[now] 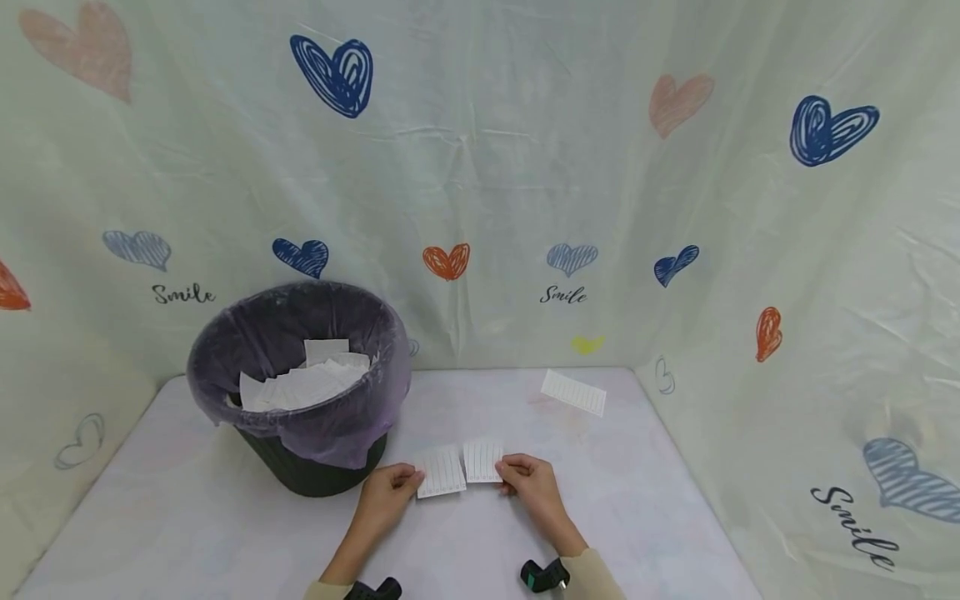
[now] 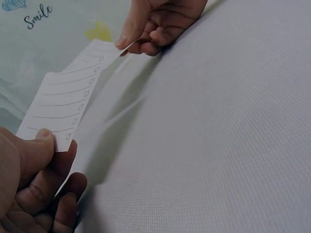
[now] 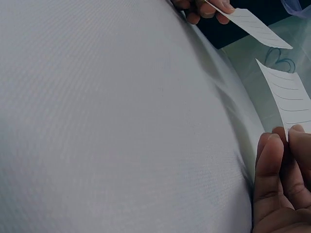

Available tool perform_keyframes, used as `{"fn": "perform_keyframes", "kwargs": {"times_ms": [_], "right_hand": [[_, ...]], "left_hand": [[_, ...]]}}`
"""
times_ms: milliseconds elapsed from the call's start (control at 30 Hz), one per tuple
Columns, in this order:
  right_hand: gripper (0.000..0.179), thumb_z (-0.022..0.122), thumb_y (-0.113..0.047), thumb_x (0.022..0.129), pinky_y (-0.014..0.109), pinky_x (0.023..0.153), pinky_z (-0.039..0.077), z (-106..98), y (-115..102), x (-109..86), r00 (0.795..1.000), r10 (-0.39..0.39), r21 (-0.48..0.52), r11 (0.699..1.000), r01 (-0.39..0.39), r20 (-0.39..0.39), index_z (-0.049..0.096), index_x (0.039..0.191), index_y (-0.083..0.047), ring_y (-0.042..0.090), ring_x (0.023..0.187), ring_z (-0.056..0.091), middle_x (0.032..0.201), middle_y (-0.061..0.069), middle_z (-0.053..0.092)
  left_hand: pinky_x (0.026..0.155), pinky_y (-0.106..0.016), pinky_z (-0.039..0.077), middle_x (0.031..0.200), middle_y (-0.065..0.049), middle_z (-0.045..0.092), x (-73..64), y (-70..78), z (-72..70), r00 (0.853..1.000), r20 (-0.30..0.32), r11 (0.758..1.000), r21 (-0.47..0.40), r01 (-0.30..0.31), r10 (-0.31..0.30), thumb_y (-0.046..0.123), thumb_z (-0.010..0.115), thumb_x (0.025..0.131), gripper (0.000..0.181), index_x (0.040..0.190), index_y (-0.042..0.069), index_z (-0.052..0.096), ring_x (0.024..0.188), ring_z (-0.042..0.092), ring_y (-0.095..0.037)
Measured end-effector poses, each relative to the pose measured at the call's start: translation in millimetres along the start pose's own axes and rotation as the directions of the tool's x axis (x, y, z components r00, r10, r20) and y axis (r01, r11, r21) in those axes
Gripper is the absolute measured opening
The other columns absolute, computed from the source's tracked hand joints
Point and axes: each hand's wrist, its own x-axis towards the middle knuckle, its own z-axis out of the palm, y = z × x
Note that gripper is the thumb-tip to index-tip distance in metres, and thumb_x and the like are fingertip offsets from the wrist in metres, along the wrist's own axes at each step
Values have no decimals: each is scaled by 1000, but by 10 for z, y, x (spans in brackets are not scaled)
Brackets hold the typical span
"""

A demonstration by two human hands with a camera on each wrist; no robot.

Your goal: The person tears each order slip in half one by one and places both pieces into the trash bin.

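Observation:
My left hand (image 1: 392, 493) pinches a piece of lined white paper (image 1: 441, 473) by its left edge, thumb on top. Another lined piece of paper (image 1: 482, 462) is pinched at its right edge by my right hand (image 1: 531, 487). Both pieces are held just over the table, side by side; the right wrist view shows a gap between them. Ruled lines and a row of small checkboxes run along the left paper (image 2: 63, 99) in the left wrist view. In the right wrist view the right paper (image 3: 286, 94) bends slightly above the fingertips.
A dark bin (image 1: 315, 467) with a purple plastic liner (image 1: 386, 367) stands at the left, holding several white papers (image 1: 307, 385). One lined paper strip (image 1: 573, 392) lies at the back right of the white table (image 1: 600, 500). A heart-patterned curtain (image 1: 495, 183) surrounds the table's back and sides.

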Motion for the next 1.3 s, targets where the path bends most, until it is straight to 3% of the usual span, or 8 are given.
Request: {"fn": "perform_keyframes", "kwargs": {"times_ms": [233, 1300], "right_hand": [[30, 71, -16, 99, 23, 64, 55, -29, 54, 29, 1000, 2, 17, 1000, -3, 25, 69, 113, 11, 11, 66, 65, 87, 14, 75], [29, 69, -14, 99, 22, 65, 54, -30, 35, 38, 999, 22, 47, 999, -24, 29, 69, 114, 11, 11, 68, 64, 86, 10, 75]], "left_hand": [[68, -24, 52, 88, -10, 76, -7, 0, 10, 1000, 3, 1000, -8, 5, -5, 12, 74, 94, 16, 94, -4, 75, 80, 69, -16], [67, -24, 50, 86, -6, 75, -17, -9, 3, 1000, 9, 1000, -5, 0, 0, 13, 73, 95, 14, 95, -1, 75, 77, 62, -11]]}}
